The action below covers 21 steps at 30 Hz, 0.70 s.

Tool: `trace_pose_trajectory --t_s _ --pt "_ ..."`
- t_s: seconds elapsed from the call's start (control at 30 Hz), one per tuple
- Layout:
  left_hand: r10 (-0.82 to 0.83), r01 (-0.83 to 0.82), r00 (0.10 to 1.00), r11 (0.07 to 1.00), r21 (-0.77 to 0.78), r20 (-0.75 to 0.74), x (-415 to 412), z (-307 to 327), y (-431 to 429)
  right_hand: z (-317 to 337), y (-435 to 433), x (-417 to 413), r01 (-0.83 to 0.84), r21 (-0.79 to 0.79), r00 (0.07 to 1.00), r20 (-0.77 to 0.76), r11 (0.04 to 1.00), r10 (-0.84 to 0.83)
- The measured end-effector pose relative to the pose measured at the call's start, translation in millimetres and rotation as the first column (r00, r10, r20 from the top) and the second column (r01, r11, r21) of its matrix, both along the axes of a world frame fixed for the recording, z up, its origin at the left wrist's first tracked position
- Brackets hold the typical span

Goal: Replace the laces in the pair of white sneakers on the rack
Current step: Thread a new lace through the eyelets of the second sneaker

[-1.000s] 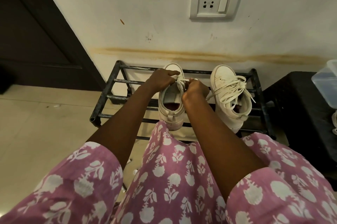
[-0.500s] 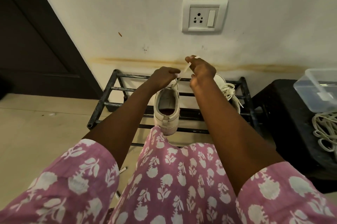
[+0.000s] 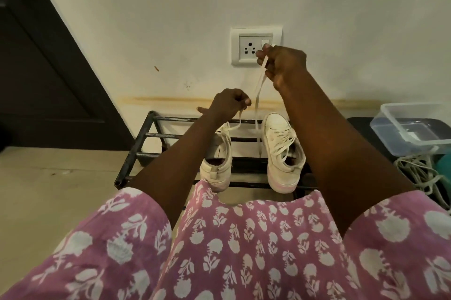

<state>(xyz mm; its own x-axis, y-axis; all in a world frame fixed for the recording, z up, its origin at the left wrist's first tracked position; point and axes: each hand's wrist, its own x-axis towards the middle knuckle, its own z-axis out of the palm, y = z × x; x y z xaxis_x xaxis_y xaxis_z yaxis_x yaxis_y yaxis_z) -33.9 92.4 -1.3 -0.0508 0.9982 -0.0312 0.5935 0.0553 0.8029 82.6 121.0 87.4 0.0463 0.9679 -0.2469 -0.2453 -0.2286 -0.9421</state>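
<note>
Your lap at 6 o'clock is mauve-pink cloth (image 3: pixel 244 251) printed with white flowers. At centre, off-white sneakers (image 3: pixel 284 153) and a cream lace (image 3: pixel 259 87) show against a black rack (image 3: pixel 136 150). A yellow-brown streak (image 3: pixel 158 100) crosses the cream wall (image 3: pixel 170 18); a dark brown door (image 3: pixel 36 67) fills 10 o'clock.

Dim warm light — soft blur, wide-angle bowing

We see right hand (image 3: pixel 285 67) pinching lace (image 3: pixel 258 94) high above the rack (image 3: pixel 136 150); left hand (image 3: pixel 227 104) pinches lace just over left sneaker (image 3: pixel 217 170).

Pink-mauve garment (image 3: pixel 244 238), white floral print; short loose sleeves (image 3: pixel 117 233); forearms (image 3: pixel 170 160), left hand (image 3: pixel 229 104), right hand (image 3: pixel 285 67) bare.
</note>
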Motion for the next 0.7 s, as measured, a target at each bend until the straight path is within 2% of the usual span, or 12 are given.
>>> trace_pose_trajectory --t_s 0.13,0.3,0.4,0.47,0.53,0.63,0.7 --pt "-0.083 0.039 0.950 0.988 -0.148 -0.301 4.6 -15.3 -1.9 19.7 3.1 11.9 -0.039 0.056 0.998 0.059 0.998 0.036" --pt "-0.122 0.035 0.906 0.976 -0.215 -0.405 9.2 -21.0 -2.9 32.3 3.8 22.3 -0.059 0.093 0.998 0.038 0.994 0.056" --pt "-0.145 -0.024 0.805 0.961 -0.276 -0.576 14.1 -17.6 -9.3 39.7 3.9 29.0 -0.009 0.138 1.000 -0.004 0.990 0.010" --pt "-0.175 -0.014 0.783 0.954 -0.299 -0.596 15.4 -16.9 -10.6 42.5 3.8 31.2 -0.006 0.144 1.000 0.009 0.990 0.005" --pt "-0.183 0.052 0.854 0.961 -0.270 -0.487 17.0 -14.8 -7.4 43.8 2.4 32.9 -0.026 0.154 1.000 0.018 0.988 0.023" --pt "-0.152 0.147 0.986 0.986 -0.072 -0.067 27.8 3.4 -3.5 43.6 -0.3 32.6 -0.033 0.151 0.999 0.004 0.988 0.033" --pt "-0.101 0.090 0.981 0.994 0.069 0.168 38.3 24.3 -1.4 41.3 -2.2 30.7 -0.030 0.147 1.000 0.012 0.989 0.029"
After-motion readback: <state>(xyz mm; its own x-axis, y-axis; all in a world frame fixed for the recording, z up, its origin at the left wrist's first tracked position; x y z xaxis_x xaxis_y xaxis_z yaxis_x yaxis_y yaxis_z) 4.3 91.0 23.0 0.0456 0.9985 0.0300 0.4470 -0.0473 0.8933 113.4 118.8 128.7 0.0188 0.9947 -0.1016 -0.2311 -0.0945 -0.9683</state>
